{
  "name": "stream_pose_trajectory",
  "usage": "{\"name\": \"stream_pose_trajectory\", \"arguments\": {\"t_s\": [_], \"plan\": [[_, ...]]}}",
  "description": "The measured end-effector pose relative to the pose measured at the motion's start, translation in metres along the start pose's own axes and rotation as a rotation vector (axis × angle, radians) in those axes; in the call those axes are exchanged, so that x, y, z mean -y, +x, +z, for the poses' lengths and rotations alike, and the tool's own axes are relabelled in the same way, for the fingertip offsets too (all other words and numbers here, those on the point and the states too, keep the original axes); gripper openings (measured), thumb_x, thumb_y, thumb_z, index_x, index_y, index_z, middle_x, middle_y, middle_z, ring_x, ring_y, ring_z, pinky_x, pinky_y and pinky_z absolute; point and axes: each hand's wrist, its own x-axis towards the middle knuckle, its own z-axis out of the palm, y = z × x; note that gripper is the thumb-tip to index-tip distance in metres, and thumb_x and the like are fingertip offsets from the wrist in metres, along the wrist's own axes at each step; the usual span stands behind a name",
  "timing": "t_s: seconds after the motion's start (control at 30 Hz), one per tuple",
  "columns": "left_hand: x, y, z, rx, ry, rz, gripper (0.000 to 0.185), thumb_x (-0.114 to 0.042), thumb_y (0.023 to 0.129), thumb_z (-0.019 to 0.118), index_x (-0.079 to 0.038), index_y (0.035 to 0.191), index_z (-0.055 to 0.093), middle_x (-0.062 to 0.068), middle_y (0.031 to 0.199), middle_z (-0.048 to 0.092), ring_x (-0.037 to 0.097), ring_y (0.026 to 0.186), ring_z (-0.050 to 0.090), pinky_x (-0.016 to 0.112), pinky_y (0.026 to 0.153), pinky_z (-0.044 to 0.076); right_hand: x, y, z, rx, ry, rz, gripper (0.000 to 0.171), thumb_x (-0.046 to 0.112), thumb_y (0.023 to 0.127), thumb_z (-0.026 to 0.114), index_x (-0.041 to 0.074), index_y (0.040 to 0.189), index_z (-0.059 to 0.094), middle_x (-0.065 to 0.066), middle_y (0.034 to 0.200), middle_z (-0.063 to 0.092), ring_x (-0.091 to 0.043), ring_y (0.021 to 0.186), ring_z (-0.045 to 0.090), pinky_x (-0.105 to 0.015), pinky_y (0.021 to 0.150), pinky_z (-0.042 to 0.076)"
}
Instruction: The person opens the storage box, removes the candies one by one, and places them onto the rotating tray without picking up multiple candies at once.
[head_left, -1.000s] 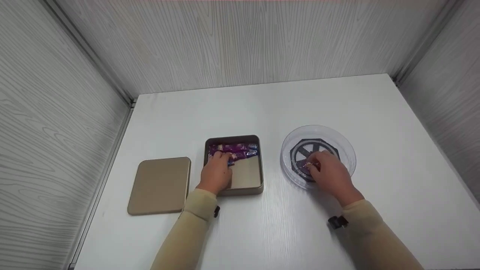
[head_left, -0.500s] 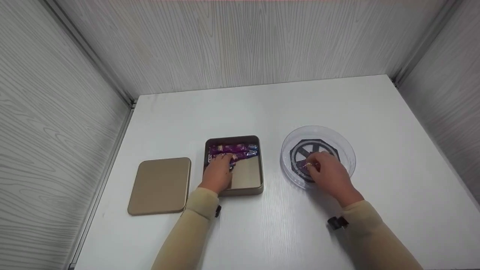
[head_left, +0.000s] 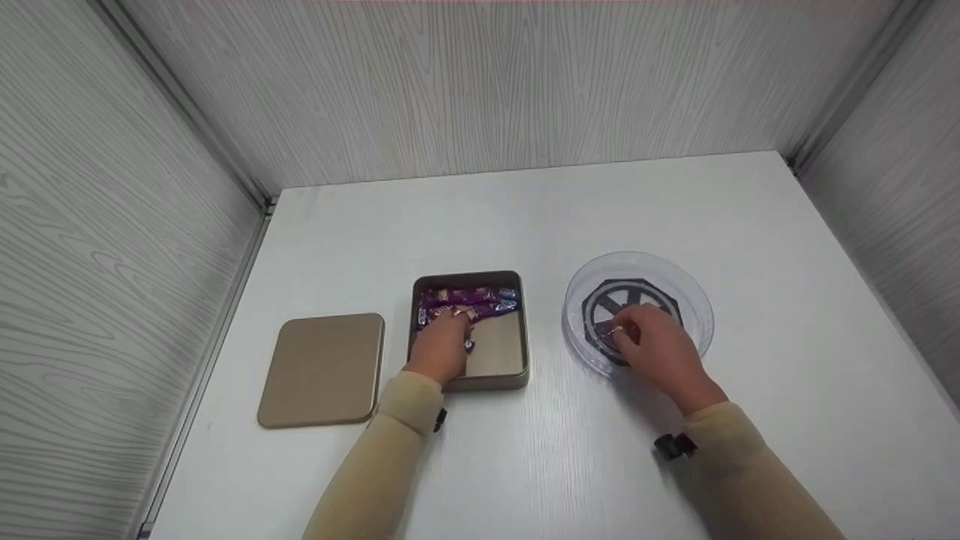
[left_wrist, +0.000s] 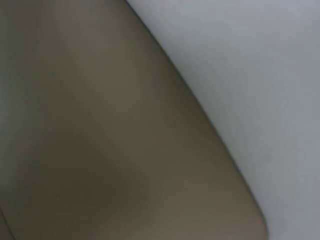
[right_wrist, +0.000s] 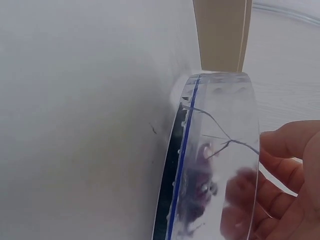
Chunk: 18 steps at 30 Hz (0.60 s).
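Observation:
In the head view, my left hand (head_left: 441, 345) reaches into a square gold tin (head_left: 491, 381). Its fingers curl around a purple-wrapped candy (head_left: 469, 346), of which just a dark and white end sticks out beside the hand. More candies in purple and blue wrappers (head_left: 472, 295) lie along the tin's far side. Over a clear round dish (head_left: 574, 289), my right hand (head_left: 660, 345) pinches another purple-wrapped candy (head_left: 604, 328) low inside. The right wrist view has the right hand (right_wrist: 285, 185) partly behind the dish's see-through wall (right_wrist: 232, 120).
A gold square lid (head_left: 322, 371) lies left of the tin on the white table (head_left: 525, 465). Black spokes and an octagonal black ring (head_left: 589, 307) show at the dish's bottom. Wood-grain panels (head_left: 480, 82) enclose the table at the back and sides.
My left hand has shifted slightly right and nearer within the tin, and the candy end beside it has moved too. The right hand has hardly moved.

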Motion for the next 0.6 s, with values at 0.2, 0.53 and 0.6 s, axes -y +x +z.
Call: {"name": "stream_pose_trajectory", "arguments": {"t_s": [0.2,0.53,0.6], "plan": [[-0.0014,0.001,0.0008,0.026,0.047,-0.01,0.005,-0.004,0.092,0.07,-0.007,0.096,0.069,0.008,0.096,0.067,0.025,0.089,0.066,0.043,0.079,0.055,0.0,0.0016,0.0026,0.001,0.01,-0.003,0.015,0.016,0.096,0.064,0.008,0.107,0.07,-0.005,0.096,0.063,-0.024,0.086,0.056,-0.042,0.077,0.047],[0.0007,0.0065,-0.0013,0.03,-0.043,-0.061,0.009,-0.016,0.099,0.065,-0.01,0.103,0.071,0.006,0.098,0.072,0.024,0.088,0.068,0.044,0.081,0.054,0.0035,0.0043,0.0055,-0.012,0.005,-0.024,0.014,0.017,0.094,0.064,0.009,0.104,0.07,-0.004,0.097,0.064,-0.023,0.087,0.056,-0.043,0.08,0.047],[0.0009,0.0063,-0.0034,0.025,-0.073,-0.063,0.01,-0.016,0.099,0.065,-0.011,0.104,0.071,0.006,0.1,0.072,0.025,0.091,0.068,0.045,0.084,0.054,0.0043,0.0041,0.0063,-0.017,0.008,-0.027,0.013,0.017,0.094,0.063,0.01,0.103,0.07,-0.004,0.097,0.063,-0.023,0.087,0.056,-0.043,0.08,0.047]]}}
